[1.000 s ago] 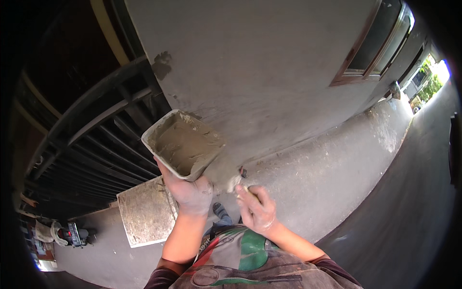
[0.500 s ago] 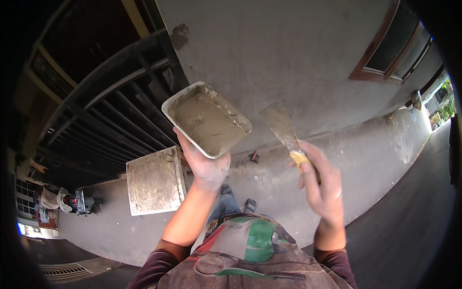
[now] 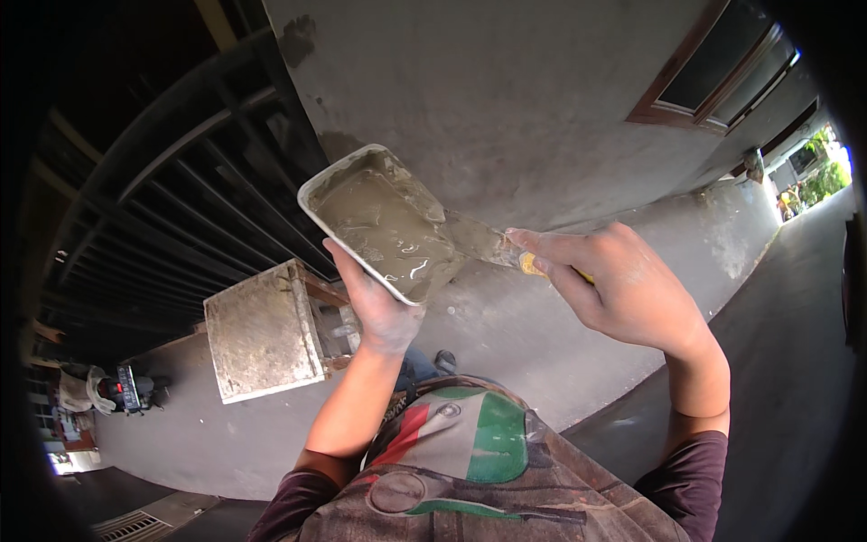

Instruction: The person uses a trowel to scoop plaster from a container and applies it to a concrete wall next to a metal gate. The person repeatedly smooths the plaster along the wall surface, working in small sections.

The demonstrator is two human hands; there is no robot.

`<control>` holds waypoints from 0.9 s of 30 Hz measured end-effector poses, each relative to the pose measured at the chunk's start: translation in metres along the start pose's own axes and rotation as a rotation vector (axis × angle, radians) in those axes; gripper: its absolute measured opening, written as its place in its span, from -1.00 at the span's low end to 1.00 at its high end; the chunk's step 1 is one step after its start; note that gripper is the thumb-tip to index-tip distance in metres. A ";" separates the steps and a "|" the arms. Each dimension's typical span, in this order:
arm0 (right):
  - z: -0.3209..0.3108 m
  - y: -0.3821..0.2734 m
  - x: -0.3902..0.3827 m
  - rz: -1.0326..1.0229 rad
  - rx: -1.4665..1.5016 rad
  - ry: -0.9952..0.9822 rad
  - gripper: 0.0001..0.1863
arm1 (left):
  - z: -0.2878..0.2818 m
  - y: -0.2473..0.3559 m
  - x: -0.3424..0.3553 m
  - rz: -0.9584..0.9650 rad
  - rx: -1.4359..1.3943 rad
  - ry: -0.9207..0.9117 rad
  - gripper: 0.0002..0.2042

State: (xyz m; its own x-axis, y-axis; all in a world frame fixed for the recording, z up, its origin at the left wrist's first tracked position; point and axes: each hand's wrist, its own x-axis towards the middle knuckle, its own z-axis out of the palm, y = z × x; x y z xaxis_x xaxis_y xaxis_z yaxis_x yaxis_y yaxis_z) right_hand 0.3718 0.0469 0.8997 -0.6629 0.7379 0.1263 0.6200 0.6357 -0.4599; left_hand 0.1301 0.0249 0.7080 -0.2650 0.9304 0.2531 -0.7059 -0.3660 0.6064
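Note:
My left hand [image 3: 377,307] holds up a white rectangular tub [image 3: 312,206] from underneath, its fingers hidden below and the thumb along the outer side. Wet grey-brown plaster [image 3: 370,226] lines the tub and lies thick toward its near right corner. In my right hand [image 3: 623,280] is a putty knife [image 3: 483,242] with a yellow handle, gripped with the index finger stretched toward the blade. The smeared blade reaches over the tub's right rim, and its tip meets the plaster there.
A grey wall [image 3: 470,99] stands ahead, with a brown-framed window [image 3: 700,68] at upper right. Dark metal bars [image 3: 199,181] fill the left. A stained white-edged table [image 3: 262,334] stands at my left on the grey floor [image 3: 172,443]. A motorcycle [image 3: 131,388] is parked farther left.
The putty knife has moved left from beside the tub onto its right rim, and my right forearm has swung outward. Plaster now heaps at the tub's near right corner. My view has shifted slightly right.

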 end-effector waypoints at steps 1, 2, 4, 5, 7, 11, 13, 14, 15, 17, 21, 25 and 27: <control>0.005 0.007 0.002 -0.054 -0.011 0.009 -0.65 | -0.004 -0.006 -0.002 -0.020 -0.018 0.007 -0.27; 0.006 0.009 0.003 -0.066 -0.016 -0.009 -0.65 | -0.008 -0.012 -0.003 -0.090 -0.112 0.015 -0.28; 0.005 0.013 0.009 -0.055 -0.018 -0.074 -0.64 | -0.010 -0.022 -0.005 -0.175 -0.203 0.077 -0.28; 0.004 0.014 0.014 -0.033 -0.019 -0.118 -0.64 | -0.008 -0.029 -0.003 -0.189 -0.200 0.128 -0.27; 0.008 0.016 0.022 0.084 0.104 -0.226 -0.63 | -0.010 -0.039 -0.007 -0.230 -0.151 0.255 -0.25; 0.001 0.015 0.039 0.476 0.400 -0.499 -0.62 | -0.014 -0.059 -0.006 -0.211 -0.028 0.417 -0.26; 0.006 0.024 0.037 0.483 0.486 -0.467 -0.61 | -0.010 -0.060 -0.008 -0.198 -0.121 0.418 -0.26; 0.009 0.031 0.035 0.482 0.535 -0.449 -0.60 | -0.007 -0.058 -0.008 -0.189 -0.160 0.416 -0.27; 0.010 0.037 0.031 0.509 0.646 -0.434 -0.58 | -0.005 -0.054 -0.008 -0.178 -0.181 0.387 -0.27; 0.014 0.044 0.023 0.563 0.864 -0.406 -0.54 | -0.004 -0.047 -0.010 -0.153 -0.226 0.326 -0.27; 0.028 0.035 0.004 0.444 1.009 -0.095 -0.45 | -0.007 -0.035 -0.012 -0.110 -0.314 0.268 -0.28; 0.081 0.030 -0.029 0.188 0.554 0.318 -0.42 | 0.012 -0.021 -0.009 -0.092 -0.361 0.212 -0.30; 0.121 0.035 -0.037 -0.004 0.151 0.409 -0.35 | 0.014 -0.019 -0.005 -0.104 -0.367 0.163 -0.30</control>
State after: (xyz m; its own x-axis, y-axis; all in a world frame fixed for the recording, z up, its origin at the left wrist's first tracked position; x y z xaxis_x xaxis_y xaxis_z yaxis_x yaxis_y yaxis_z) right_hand 0.3672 0.0151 0.7723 -0.4256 0.7840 0.4518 0.5296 0.6207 -0.5782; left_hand 0.1537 0.0270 0.7058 -0.2595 0.9636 0.0644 -0.9140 -0.2666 0.3059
